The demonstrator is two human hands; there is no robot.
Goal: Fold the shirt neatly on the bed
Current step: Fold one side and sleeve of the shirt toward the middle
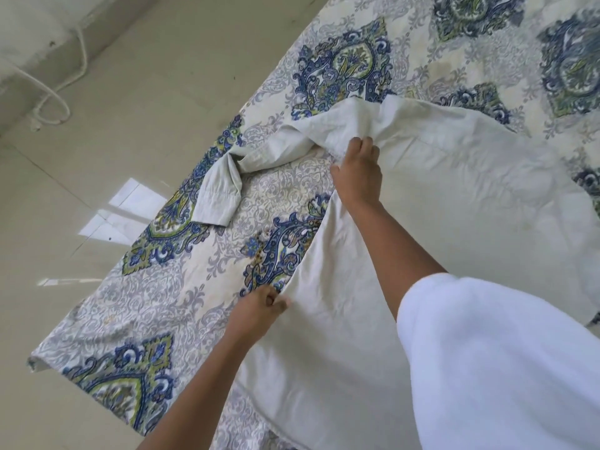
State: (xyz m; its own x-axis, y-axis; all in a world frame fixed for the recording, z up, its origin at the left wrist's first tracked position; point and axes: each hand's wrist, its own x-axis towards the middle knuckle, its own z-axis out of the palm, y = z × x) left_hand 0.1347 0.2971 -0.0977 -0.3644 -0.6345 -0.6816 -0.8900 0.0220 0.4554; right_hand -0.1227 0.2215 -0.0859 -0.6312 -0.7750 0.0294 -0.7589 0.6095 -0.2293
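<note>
An off-white long-sleeved shirt lies spread on the bed, which has a blue and green patterned sheet. One sleeve trails left, crumpled, with its cuff near the bed's edge. My right hand grips the shirt's fabric near the shoulder where that sleeve joins. My left hand pinches the shirt's side edge lower down. My white sleeve hides the near right part of the shirt.
The bed's left edge runs diagonally beside a pale tiled floor. A white cable loops on the floor at the top left by the wall. More patterned sheet shows beyond the shirt.
</note>
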